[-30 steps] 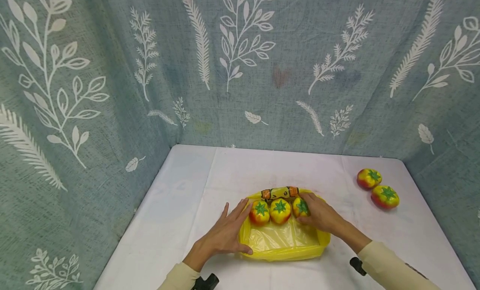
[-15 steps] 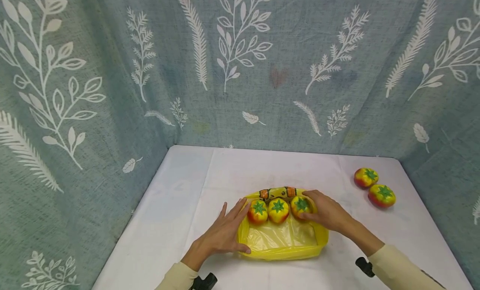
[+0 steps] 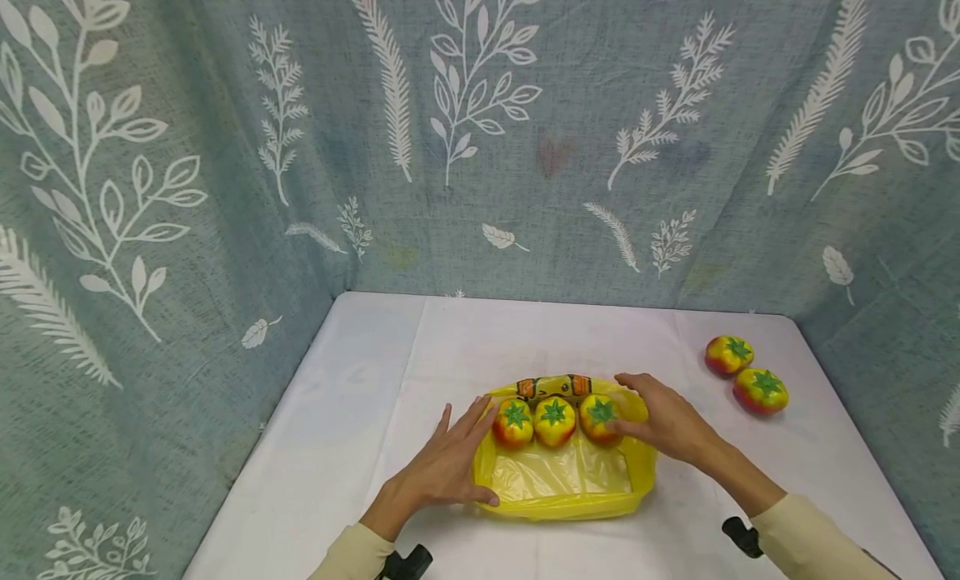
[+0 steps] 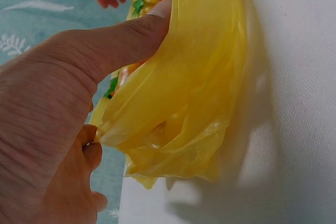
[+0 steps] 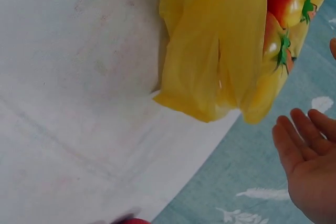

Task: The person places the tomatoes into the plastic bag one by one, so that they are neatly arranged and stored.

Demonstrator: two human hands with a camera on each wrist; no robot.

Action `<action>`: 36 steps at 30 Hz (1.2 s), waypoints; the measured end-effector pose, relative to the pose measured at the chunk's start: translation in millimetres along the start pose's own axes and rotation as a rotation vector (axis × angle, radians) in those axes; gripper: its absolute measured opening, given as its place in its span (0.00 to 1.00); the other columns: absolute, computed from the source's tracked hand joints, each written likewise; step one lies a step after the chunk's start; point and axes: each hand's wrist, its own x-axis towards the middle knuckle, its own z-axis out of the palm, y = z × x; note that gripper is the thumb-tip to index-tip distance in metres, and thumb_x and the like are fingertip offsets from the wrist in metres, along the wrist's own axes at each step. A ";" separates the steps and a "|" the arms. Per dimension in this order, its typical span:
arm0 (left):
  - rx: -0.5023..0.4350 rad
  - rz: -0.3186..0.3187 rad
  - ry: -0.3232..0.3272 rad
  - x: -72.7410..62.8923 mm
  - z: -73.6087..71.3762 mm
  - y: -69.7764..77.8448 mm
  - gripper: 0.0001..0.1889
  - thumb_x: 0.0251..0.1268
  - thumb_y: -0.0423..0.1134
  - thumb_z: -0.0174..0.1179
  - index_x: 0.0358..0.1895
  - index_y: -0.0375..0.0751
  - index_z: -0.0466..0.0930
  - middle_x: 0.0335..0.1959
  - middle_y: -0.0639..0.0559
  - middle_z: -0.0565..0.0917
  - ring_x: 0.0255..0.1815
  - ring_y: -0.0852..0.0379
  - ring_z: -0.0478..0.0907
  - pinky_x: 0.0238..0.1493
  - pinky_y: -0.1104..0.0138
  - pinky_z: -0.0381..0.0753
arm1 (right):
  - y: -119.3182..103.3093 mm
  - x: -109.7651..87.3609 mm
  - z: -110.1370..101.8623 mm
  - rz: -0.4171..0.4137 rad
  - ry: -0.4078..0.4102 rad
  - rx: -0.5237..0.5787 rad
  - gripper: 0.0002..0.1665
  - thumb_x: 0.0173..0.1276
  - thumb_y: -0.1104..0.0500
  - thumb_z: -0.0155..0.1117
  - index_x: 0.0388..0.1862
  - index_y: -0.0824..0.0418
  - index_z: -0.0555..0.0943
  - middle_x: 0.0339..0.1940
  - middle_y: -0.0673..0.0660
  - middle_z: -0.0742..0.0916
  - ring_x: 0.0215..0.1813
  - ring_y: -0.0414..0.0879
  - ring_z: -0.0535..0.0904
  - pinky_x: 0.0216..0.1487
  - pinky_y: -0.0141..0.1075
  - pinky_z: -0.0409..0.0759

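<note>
White tabletop, leaf-print curtain behind; left hand, right hand spread at yellow bag.

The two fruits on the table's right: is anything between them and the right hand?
Nothing visible: in the head view, only white tabletop lies between the right hand and the nearer fruit or farther fruit. The three fruits in the yellow bag are on the hand's other side.

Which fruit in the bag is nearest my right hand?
The rightmost fruit in the bag, beside your right hand; the other two sit farther left.
</note>
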 end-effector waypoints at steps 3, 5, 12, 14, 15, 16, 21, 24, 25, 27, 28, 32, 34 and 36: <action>-0.003 0.000 0.001 -0.1 -0.7 -0.2 0.70 0.43 0.72 0.73 0.83 0.43 0.42 0.84 0.44 0.42 0.83 0.49 0.43 0.77 0.40 0.37 | 3.3 -2.0 -3.6 -0.001 0.030 0.026 0.46 0.63 0.43 0.74 0.72 0.66 0.69 0.67 0.67 0.78 0.65 0.67 0.75 0.60 0.62 0.75; -0.005 0.000 0.004 -0.2 -0.8 -0.4 0.70 0.43 0.71 0.73 0.83 0.43 0.42 0.84 0.44 0.42 0.83 0.49 0.44 0.77 0.40 0.37 | 5.9 -3.2 -6.7 -0.002 0.051 0.031 0.46 0.65 0.42 0.73 0.72 0.66 0.69 0.67 0.68 0.78 0.64 0.67 0.75 0.60 0.62 0.76; 0.002 0.000 0.004 0.2 -0.2 -0.9 0.70 0.42 0.71 0.73 0.83 0.43 0.42 0.84 0.43 0.42 0.83 0.49 0.43 0.77 0.40 0.37 | 14.0 -7.3 -19.6 0.032 0.099 0.035 0.45 0.66 0.43 0.71 0.72 0.67 0.68 0.67 0.71 0.77 0.63 0.70 0.75 0.56 0.62 0.79; 0.008 -0.001 0.000 0.6 0.4 -1.1 0.70 0.42 0.72 0.73 0.83 0.43 0.42 0.84 0.44 0.42 0.83 0.49 0.43 0.77 0.40 0.37 | 16.6 -8.9 -23.0 0.052 0.106 0.038 0.46 0.66 0.43 0.72 0.73 0.67 0.67 0.67 0.71 0.76 0.63 0.70 0.75 0.56 0.62 0.79; 0.011 -0.002 0.002 0.9 0.6 -1.1 0.70 0.42 0.72 0.73 0.83 0.43 0.42 0.84 0.44 0.42 0.83 0.49 0.43 0.77 0.40 0.37 | 17.7 -9.7 -24.6 0.060 0.110 0.041 0.46 0.66 0.44 0.72 0.73 0.67 0.67 0.68 0.72 0.75 0.63 0.71 0.74 0.55 0.62 0.79; 0.014 -0.002 0.005 1.1 0.9 -1.2 0.70 0.41 0.72 0.74 0.83 0.43 0.43 0.84 0.44 0.43 0.83 0.49 0.44 0.77 0.40 0.38 | 19.0 -10.4 -26.0 0.072 0.114 0.041 0.47 0.66 0.43 0.72 0.73 0.67 0.67 0.68 0.72 0.75 0.63 0.71 0.74 0.55 0.62 0.79; 0.023 0.001 0.015 2.5 0.7 -1.4 0.71 0.40 0.71 0.74 0.83 0.42 0.43 0.84 0.43 0.43 0.83 0.49 0.44 0.77 0.40 0.39 | 26.2 -14.4 -30.7 0.121 0.117 0.054 0.50 0.65 0.40 0.71 0.75 0.67 0.64 0.70 0.73 0.72 0.65 0.73 0.71 0.56 0.64 0.77; 0.025 0.005 0.017 3.2 0.0 -1.3 0.71 0.40 0.72 0.74 0.83 0.41 0.43 0.84 0.43 0.43 0.83 0.49 0.44 0.77 0.40 0.39 | 31.8 -17.4 -32.9 0.140 0.129 0.065 0.52 0.65 0.39 0.72 0.75 0.68 0.63 0.70 0.74 0.71 0.65 0.74 0.70 0.56 0.64 0.77; 0.024 0.006 0.019 3.2 -0.2 -1.1 0.71 0.40 0.71 0.74 0.83 0.41 0.43 0.84 0.43 0.43 0.83 0.49 0.44 0.77 0.40 0.39 | 33.7 -18.4 -33.8 0.144 0.135 0.066 0.52 0.65 0.39 0.72 0.75 0.68 0.63 0.70 0.74 0.70 0.65 0.74 0.70 0.56 0.64 0.77; 0.026 0.008 0.021 3.4 -0.5 -0.8 0.71 0.40 0.72 0.74 0.83 0.41 0.44 0.84 0.43 0.43 0.83 0.49 0.44 0.76 0.39 0.40 | 37.6 -20.5 -35.7 0.149 0.153 0.063 0.52 0.64 0.40 0.72 0.75 0.69 0.63 0.70 0.75 0.70 0.65 0.74 0.70 0.56 0.64 0.77; 0.026 0.009 0.022 3.5 -0.6 -0.7 0.71 0.40 0.72 0.74 0.83 0.41 0.44 0.84 0.42 0.43 0.83 0.49 0.44 0.76 0.39 0.40 | 39.6 -21.5 -36.7 0.152 0.161 0.062 0.53 0.64 0.40 0.73 0.75 0.70 0.63 0.71 0.75 0.70 0.65 0.74 0.69 0.56 0.65 0.77; 0.024 0.006 0.017 3.4 -0.8 0.2 0.71 0.40 0.71 0.75 0.83 0.41 0.43 0.84 0.42 0.43 0.83 0.49 0.44 0.77 0.40 0.39 | 48.1 -25.0 -40.7 0.166 0.178 0.077 0.54 0.65 0.42 0.73 0.75 0.73 0.61 0.71 0.77 0.68 0.66 0.76 0.67 0.59 0.66 0.74; 0.023 0.005 0.015 3.4 -0.7 0.4 0.71 0.41 0.71 0.75 0.83 0.42 0.43 0.84 0.43 0.43 0.83 0.49 0.44 0.77 0.40 0.38 | 52.6 -26.4 -42.7 0.177 0.180 0.094 0.56 0.65 0.43 0.73 0.76 0.75 0.59 0.72 0.78 0.66 0.68 0.76 0.65 0.61 0.67 0.71; 0.020 0.005 0.015 3.3 -0.7 0.7 0.71 0.41 0.70 0.75 0.83 0.41 0.43 0.84 0.43 0.43 0.83 0.49 0.44 0.77 0.40 0.38 | 57.4 -27.8 -44.8 0.190 0.188 0.105 0.56 0.65 0.43 0.73 0.76 0.76 0.57 0.72 0.79 0.66 0.69 0.76 0.64 0.62 0.67 0.69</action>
